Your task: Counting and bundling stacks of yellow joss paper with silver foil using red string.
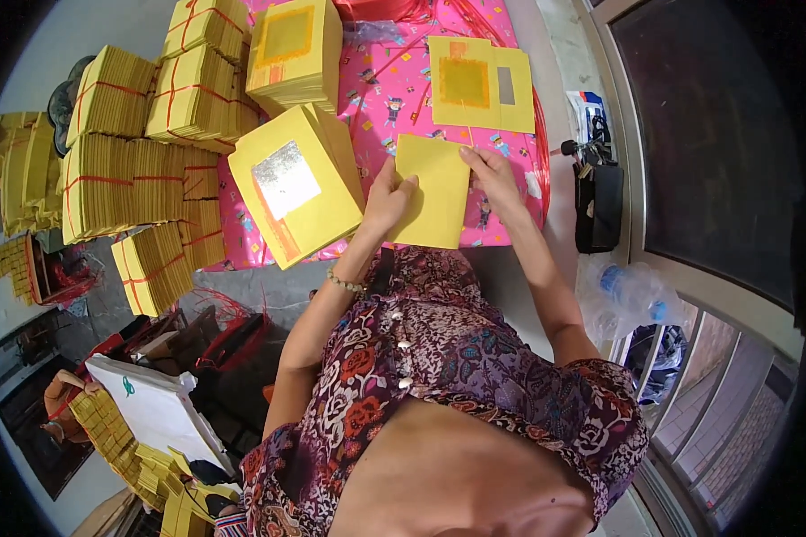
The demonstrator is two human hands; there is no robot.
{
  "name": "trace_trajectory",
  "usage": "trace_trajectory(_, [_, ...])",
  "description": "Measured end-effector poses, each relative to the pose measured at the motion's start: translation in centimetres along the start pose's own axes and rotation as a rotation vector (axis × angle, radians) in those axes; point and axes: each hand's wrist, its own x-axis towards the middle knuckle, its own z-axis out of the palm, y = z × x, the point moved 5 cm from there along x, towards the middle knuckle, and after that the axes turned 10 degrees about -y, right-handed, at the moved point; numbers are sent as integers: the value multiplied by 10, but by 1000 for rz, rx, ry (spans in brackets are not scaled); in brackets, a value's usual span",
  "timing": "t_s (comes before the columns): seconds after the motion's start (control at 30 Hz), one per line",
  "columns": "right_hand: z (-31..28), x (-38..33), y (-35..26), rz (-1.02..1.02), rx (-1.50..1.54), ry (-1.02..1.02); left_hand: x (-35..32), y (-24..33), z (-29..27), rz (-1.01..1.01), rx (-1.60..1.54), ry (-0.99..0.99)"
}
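Yellow joss paper (432,201), its plain face up, is held upright between my two hands over the table's near edge. My left hand (390,199) grips its left side, thumb on top. At the upper right corner, my right hand (494,182) pinches the edge. Whether it is one folded sheet or several, I cannot tell. Left of my left hand lies a tilted stack of joss paper (331,192) with a silver foil square on top. Beyond my right hand lie flat yellow sheets (506,121), one with a gold square.
A pink patterned cloth (376,89) covers the table. Bundles tied with red string (107,183) pile up on the left, and a tall gold-square stack (297,76) stands behind. Red string (484,22) trails along the far and right edges. A black case (598,208) and plastic bottles (631,291) are at right.
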Motion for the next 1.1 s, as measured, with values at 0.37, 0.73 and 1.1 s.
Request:
trace_trajectory(0.37, [23, -38, 42, 167, -68, -359, 11, 2, -10, -12, 23, 135])
trace_trajectory(0.73, [2, -35, 103, 125, 15, 106, -25, 36, -27, 384, 673, 249])
trace_trajectory(1.1, [-12, -15, 141, 304, -1334, 371, -147, 75, -137, 172, 585, 398])
